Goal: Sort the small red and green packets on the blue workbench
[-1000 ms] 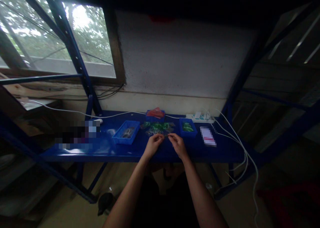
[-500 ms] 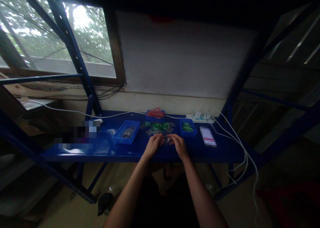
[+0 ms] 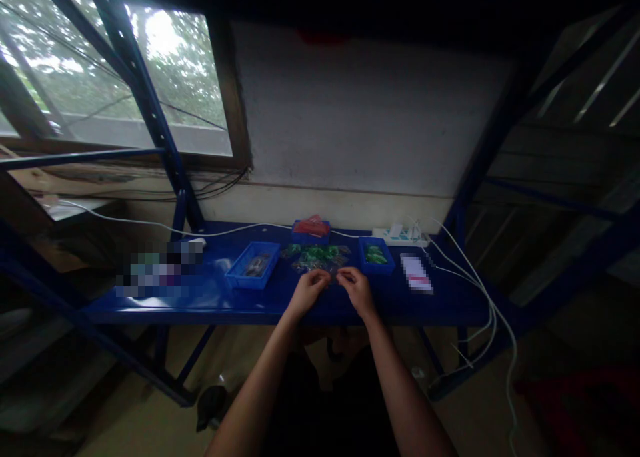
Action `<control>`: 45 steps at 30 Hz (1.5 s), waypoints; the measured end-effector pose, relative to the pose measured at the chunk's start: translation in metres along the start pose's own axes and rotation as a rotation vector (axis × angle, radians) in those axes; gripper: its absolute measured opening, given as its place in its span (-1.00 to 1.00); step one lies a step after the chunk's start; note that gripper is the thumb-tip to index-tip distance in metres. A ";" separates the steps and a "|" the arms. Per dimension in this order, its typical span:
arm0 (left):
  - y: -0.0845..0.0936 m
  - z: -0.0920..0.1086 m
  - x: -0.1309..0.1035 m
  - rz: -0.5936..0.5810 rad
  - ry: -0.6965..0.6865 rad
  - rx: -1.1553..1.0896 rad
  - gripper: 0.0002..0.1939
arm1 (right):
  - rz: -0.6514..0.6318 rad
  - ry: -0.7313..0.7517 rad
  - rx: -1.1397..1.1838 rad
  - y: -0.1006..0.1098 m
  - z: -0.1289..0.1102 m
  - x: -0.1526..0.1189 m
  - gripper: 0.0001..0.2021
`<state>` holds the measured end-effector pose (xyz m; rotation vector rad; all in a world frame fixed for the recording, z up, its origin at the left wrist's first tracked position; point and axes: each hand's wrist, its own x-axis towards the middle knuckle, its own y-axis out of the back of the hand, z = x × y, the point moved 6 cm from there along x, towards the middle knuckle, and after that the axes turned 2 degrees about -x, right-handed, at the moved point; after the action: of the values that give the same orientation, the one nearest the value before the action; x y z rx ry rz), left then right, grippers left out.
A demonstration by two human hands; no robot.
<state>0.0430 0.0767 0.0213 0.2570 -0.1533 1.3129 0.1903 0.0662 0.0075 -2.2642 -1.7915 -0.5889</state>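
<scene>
Where packets (image 3: 259,265) lie, a blue bin (image 3: 253,283) surrounds them

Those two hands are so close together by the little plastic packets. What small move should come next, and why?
Perhaps ease the right hand slightly toward the left hand. Their curled fingertips face each other across a narrow gap, just in front of the packets; anything held there is too small to make out.
</scene>
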 end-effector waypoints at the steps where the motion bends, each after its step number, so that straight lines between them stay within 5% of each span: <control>1: 0.001 0.000 0.000 0.008 0.001 0.004 -0.75 | 0.017 0.025 -0.049 0.002 -0.001 0.000 -0.86; 6: 0.003 0.002 -0.001 0.023 -0.009 0.035 -0.69 | -0.002 0.055 -0.141 0.001 -0.005 0.000 -0.82; 15: 0.000 0.009 -0.001 -0.048 -0.112 0.078 -0.69 | -0.184 -0.083 0.037 -0.012 -0.008 -0.007 -0.69; 19: 0.006 0.000 0.003 0.076 -0.077 0.005 -0.67 | -0.159 -0.090 0.085 -0.010 -0.005 -0.006 -0.72; 25: 0.002 0.000 0.001 0.008 -0.037 0.035 -0.77 | -0.118 -0.078 0.065 -0.007 -0.003 -0.004 -0.76; 45: 0.015 0.006 0.002 0.145 -0.083 0.105 -0.79 | -0.029 -0.079 -0.008 0.000 -0.001 -0.003 -0.76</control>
<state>0.0290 0.0805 0.0290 0.3958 -0.1763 1.4566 0.1891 0.0635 0.0070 -2.3017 -1.8641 -0.5189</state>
